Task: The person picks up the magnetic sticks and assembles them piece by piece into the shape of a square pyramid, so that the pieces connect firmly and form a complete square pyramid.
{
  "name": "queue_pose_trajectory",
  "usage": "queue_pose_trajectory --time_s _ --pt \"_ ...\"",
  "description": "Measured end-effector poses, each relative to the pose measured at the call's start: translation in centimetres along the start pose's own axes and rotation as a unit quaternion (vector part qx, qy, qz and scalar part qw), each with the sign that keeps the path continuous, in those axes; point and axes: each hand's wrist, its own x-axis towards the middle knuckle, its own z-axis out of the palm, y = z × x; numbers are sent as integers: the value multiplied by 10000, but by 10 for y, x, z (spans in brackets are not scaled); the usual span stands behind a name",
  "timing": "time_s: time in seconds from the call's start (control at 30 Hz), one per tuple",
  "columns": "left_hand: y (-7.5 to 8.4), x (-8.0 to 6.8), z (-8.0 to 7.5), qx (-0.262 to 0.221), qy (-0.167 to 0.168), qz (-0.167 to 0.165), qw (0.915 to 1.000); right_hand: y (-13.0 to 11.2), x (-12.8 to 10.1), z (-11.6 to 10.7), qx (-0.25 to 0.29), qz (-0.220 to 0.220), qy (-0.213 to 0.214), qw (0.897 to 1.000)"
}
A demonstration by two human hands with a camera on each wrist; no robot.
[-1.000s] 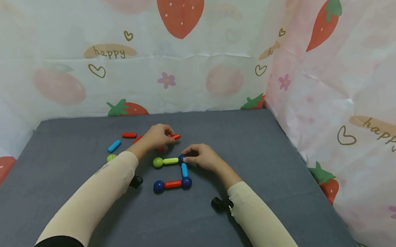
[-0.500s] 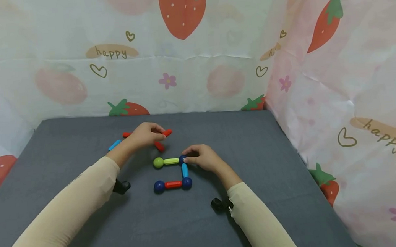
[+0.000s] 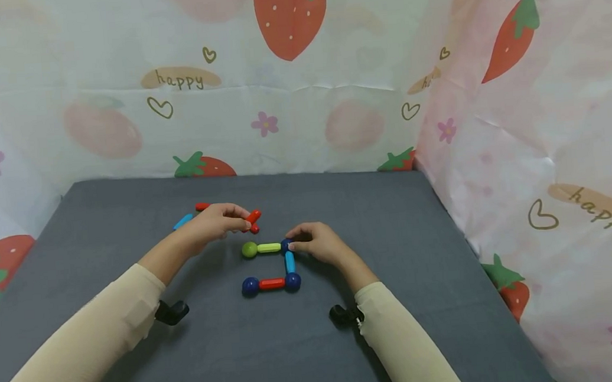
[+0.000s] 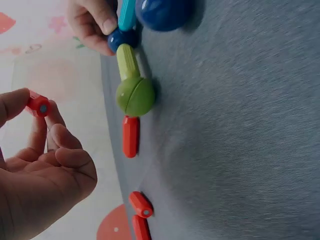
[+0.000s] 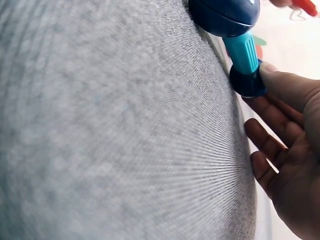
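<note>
Red rod [image 4: 38,106] in left hand [image 4: 40,175]

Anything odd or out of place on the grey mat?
Nothing damaged or spilled. The ball-and-rod figure lacks its left side: no rod joins the green ball to the dark blue ball. The left hand pinches a red rod.

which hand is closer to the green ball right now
Left. The left hand holds a red stick just behind the green ball; the right hand sits a stick-length away, at the dark blue ball.
</note>
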Motion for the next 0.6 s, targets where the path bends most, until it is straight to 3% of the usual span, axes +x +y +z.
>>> queue_pose_trajectory --time_s 0.3,0.6 --pt "-18 -19 3 -79 78 -294 9995 1 0 1 10 38 -11 10000" --pt "-38 -23 12 -214 84 -446 9987 -4 -1 -1 16 118 -38 9999"
